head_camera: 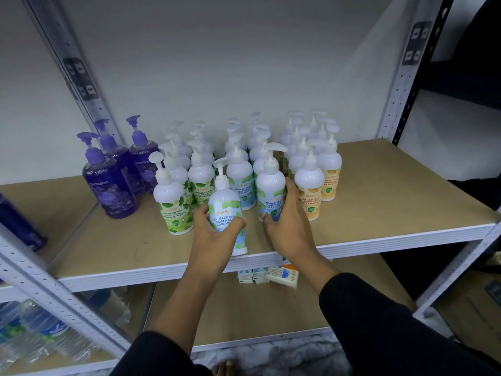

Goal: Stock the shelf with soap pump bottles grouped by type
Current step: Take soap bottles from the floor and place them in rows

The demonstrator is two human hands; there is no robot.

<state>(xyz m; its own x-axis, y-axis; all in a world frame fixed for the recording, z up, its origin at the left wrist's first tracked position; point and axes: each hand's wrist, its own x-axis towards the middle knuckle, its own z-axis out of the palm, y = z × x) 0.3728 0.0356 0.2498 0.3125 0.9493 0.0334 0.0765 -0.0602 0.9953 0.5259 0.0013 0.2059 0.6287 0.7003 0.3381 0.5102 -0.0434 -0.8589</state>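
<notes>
On the tan shelf board [379,191] stand rows of white pump bottles. Green-leaf labelled ones [173,204] are on the left, blue Cool Mint ones [240,183] in the middle, orange-labelled ones [310,196] on the right. Three purple pump bottles [113,185] stand at the far left. My left hand [214,234] grips a Cool Mint bottle [225,210] near the shelf's front, tilted slightly. My right hand [287,226] wraps around the base of another Cool Mint bottle [271,188] standing at the front of the blue row.
White perforated metal uprights [401,85] frame the shelf on both sides. A dark blue bottle [19,226] lies on the neighbouring shelf at left. The lower shelf holds small boxes [282,275]; wrapped water bottles [40,332] sit bottom left.
</notes>
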